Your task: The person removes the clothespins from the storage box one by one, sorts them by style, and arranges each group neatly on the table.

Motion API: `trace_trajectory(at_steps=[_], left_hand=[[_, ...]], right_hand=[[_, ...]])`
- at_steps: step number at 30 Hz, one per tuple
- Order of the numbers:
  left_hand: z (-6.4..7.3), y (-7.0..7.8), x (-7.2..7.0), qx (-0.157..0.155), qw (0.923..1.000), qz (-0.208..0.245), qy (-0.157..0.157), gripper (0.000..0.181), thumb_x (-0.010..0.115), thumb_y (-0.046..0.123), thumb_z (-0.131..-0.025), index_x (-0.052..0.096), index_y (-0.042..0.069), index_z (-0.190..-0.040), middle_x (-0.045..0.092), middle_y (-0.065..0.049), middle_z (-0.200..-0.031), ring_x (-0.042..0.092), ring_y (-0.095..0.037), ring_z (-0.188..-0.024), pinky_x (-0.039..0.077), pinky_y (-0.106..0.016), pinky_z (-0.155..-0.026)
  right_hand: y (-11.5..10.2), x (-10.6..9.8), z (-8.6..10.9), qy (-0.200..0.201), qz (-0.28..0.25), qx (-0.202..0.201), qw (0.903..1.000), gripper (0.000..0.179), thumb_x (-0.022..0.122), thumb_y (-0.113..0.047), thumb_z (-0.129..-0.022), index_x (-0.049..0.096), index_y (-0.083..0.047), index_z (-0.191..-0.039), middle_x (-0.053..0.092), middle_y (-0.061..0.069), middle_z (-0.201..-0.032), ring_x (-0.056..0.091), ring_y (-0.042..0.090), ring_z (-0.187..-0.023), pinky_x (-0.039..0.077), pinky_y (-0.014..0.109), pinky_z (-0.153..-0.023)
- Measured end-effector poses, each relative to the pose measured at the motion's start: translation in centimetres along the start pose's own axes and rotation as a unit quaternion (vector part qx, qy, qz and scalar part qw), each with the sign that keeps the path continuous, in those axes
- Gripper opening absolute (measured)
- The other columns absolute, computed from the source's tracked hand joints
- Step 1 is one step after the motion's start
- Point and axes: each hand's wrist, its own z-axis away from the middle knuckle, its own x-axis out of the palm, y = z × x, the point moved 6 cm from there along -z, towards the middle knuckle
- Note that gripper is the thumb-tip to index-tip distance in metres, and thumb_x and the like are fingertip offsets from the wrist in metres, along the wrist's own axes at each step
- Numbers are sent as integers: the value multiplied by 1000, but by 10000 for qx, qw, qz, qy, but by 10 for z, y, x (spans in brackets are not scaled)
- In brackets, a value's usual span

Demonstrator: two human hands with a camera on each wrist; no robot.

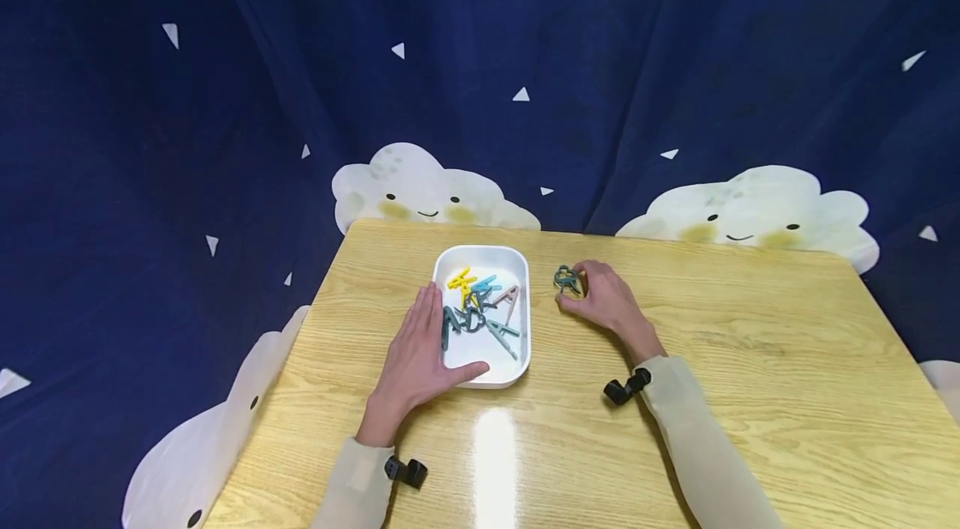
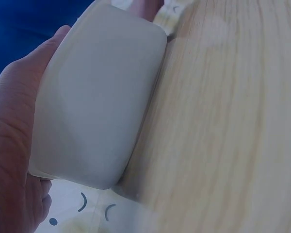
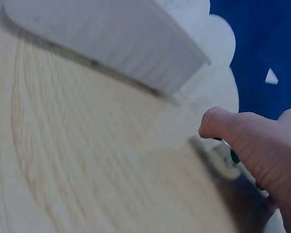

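Observation:
A white plastic box (image 1: 525, 337) stands on the table with several clips inside. Among them are yellow clips (image 1: 461, 279), a light blue clip (image 1: 486, 285), a pink clip (image 1: 512, 296), a pale green clip (image 1: 501, 331) and dark green clips (image 1: 472, 319). My left hand (image 1: 420, 350) rests against the box's left side, fingers straight along the rim and thumb stretched over the near end. To the right of the box, my right hand (image 1: 603, 296) pinches a dark green clip (image 1: 566, 279) between thumb and fingers, low over the table. That clip is mostly hidden by the hand in the right wrist view.
The wooden table (image 1: 750, 362) extends to both sides and toward me. Behind it hangs a dark blue curtain (image 1: 480, 29) with white triangles and cloud faces. A small black camera is strapped to each wrist, over the light sleeves (image 1: 697, 429).

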Motion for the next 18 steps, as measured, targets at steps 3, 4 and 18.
trace_trajectory(at_steps=[3,4,18], left_hand=[[0,0,1,25,10000,-9,17,143,55,97,-72,6,3,-167,3,-12,-176,1,-23,-162,16,-43,-131],[-1,0,1,42,10000,-9,32,142,55,97,-72,6,3,-167,4,-13,-176,2,-24,-162,16,-43,-131],[-2,-1,2,82,10000,39,12,142,56,96,-73,4,3,-167,5,-14,-176,-1,-23,-162,17,-44,-130]], right_hand=[[9,8,-1,65,-43,40,10000,59,79,-47,-81,66,-3,-117,59,6,-84,56,24,-78,47,39,-67],[11,10,-1,106,-55,35,9999,58,79,-48,-81,67,-3,-117,59,5,-83,55,24,-76,46,38,-67],[17,20,-6,407,91,47,9991,66,74,-60,-89,69,-5,-125,68,9,-92,64,32,-94,51,52,-91]])
